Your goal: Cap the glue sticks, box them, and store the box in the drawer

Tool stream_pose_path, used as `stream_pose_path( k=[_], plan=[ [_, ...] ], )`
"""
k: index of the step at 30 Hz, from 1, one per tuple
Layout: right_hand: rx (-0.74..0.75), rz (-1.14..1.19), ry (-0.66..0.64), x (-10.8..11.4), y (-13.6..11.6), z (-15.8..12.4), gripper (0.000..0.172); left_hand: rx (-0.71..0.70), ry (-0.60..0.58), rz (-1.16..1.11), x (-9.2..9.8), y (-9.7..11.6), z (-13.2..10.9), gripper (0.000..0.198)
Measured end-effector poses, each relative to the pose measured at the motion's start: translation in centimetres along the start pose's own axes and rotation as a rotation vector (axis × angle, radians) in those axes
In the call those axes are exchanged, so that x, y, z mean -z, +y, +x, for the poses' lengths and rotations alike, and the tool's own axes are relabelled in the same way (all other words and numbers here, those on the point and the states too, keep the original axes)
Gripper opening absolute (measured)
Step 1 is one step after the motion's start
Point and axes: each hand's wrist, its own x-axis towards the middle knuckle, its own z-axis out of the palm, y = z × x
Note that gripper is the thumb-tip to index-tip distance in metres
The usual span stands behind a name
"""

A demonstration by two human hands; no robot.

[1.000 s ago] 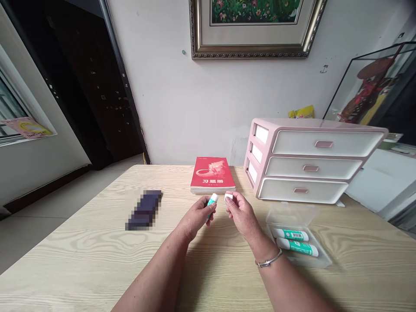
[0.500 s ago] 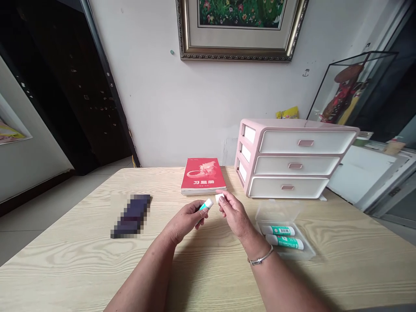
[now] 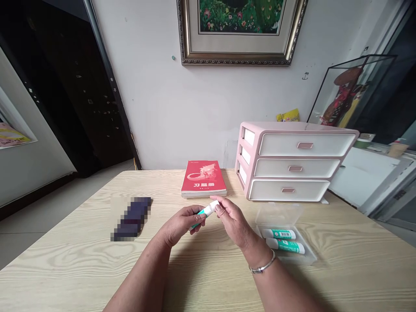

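Note:
My left hand (image 3: 185, 222) is closed around a glue stick (image 3: 202, 213) with a green and white label, its white end tilted up to the right. Between the thumb and fingers of my right hand (image 3: 231, 219) is the white cap (image 3: 215, 205), which meets the end of the stick; I cannot tell whether it is fully seated. To the right, an open clear plastic box (image 3: 303, 258) holds two more glue sticks (image 3: 286, 245) lying on their sides.
A red book (image 3: 204, 178) lies behind my hands. At the back right stands a pink and white drawer unit (image 3: 295, 161). A dark, pixelated flat object (image 3: 133, 219) rests on the wooden table (image 3: 81, 260) at the left.
The cap in my right hand was apart from the glue stick and now meets its end. My two hands have come closer together.

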Motion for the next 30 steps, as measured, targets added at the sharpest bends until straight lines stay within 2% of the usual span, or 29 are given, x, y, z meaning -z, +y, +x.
stream_pose_path(
  k=[6,15,21,27,30],
  plan=[
    [0.1,-0.13,-0.003,0.14,-0.36,-0.08,0.036,0.001,0.027,0.016,-0.08,0.46,-0.17,0.027],
    [0.164,-0.18,-0.074,0.03,-0.57,-0.17,0.034,0.005,0.012,0.035,0.03,0.66,-0.29,0.025],
    [0.118,-0.182,-0.112,-0.17,-0.11,-0.23,0.033,0.025,0.003,0.091,0.4,0.39,-0.39,0.027],
    [0.055,-0.145,-0.153,-0.25,-0.14,-0.12,0.027,0.009,-0.017,0.275,0.34,0.53,-0.64,0.033],
    [-0.031,-0.095,-0.138,-0.48,-0.05,-0.11,0.027,-0.03,0.009,0.372,0.16,0.73,-0.64,0.033]
  ],
)
